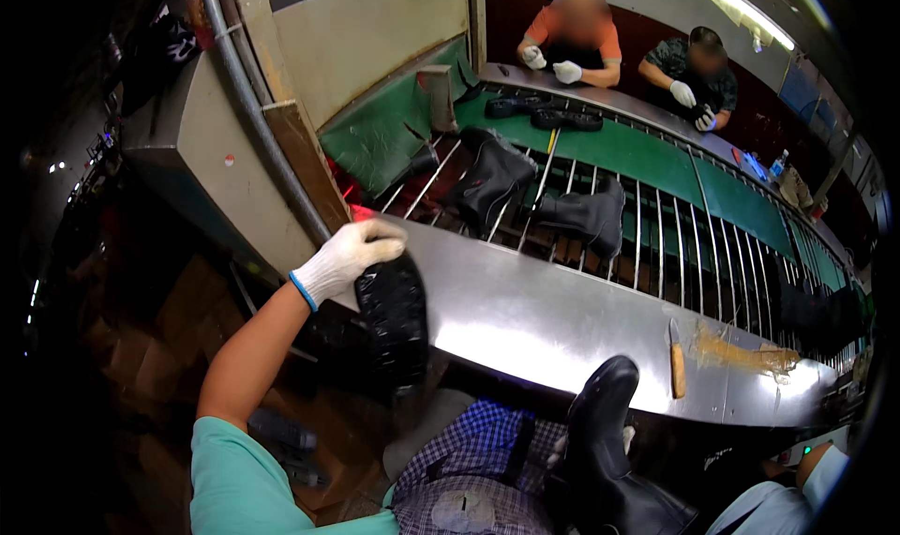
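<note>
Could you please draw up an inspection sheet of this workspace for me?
Surface: shiny metal ledge, marked by a brown patch.
Job's things: black sole hanging from the left hand; near boot tilted before the lap; two further boots on metal bars.
Clutter: wooden-handled knife on the ledge.
Hands: left, white-gloved, closed on the sole's upper end; right hand mostly hidden behind the near boot, grip unclear.
Cables: nothing seen clearly.
Surroundings: green strip bearing dark soles; two white-gloved co-workers opposite; grey pipe at left; lit lamp overhead.
</note>
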Motion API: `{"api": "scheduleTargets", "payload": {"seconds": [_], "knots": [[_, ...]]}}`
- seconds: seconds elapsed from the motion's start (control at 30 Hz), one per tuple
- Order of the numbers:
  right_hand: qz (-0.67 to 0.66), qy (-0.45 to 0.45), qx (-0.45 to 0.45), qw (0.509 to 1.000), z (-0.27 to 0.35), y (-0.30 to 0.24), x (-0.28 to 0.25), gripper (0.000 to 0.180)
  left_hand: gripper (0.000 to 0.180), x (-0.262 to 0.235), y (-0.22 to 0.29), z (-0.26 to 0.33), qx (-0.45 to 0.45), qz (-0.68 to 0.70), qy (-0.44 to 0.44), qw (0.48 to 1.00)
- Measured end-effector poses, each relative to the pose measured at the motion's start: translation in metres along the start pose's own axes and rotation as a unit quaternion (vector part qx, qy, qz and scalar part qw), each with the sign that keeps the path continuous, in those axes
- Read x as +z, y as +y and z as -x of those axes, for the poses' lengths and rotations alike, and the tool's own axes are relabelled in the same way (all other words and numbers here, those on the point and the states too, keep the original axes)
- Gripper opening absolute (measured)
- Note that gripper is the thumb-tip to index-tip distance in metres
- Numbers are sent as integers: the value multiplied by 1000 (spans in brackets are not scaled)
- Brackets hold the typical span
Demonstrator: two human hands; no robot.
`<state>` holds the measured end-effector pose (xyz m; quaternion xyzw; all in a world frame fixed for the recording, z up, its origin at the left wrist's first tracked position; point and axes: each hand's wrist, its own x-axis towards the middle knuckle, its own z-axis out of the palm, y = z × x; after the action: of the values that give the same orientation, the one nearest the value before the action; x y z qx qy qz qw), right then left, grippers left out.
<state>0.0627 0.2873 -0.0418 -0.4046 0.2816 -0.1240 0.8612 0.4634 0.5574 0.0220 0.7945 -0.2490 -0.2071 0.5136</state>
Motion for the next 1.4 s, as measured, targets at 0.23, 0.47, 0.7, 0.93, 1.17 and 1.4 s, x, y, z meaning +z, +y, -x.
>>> {"api": "scheduleTargets", "payload": {"seconds": [0.23, 0.47, 0.7, 0.93, 1.17, 1.4], "knots": [[125, 179, 145, 965, 11, -17, 16, 102, 44, 143, 95, 24, 74, -13, -161, 984], [-239, 69, 49, 967, 57, 76, -85, 82, 47, 291, 49, 26, 68, 91, -371, 922], [-366, -87, 66, 924, 67, 92, -102, 87, 70, 348, 37, 18, 16, 403, -538, 741], [-371, -169, 75, 910, 55, 81, -119, 92, 52, 352, 45, 13, -51, 508, -508, 694], [-426, -204, 121, 873, 37, 56, -115, 66, 55, 334, 28, 12, -83, 456, -457, 759], [-432, -181, 135, 873, 37, 47, -100, 66, 54, 329, 14, 24, 48, 401, -453, 795]]}}
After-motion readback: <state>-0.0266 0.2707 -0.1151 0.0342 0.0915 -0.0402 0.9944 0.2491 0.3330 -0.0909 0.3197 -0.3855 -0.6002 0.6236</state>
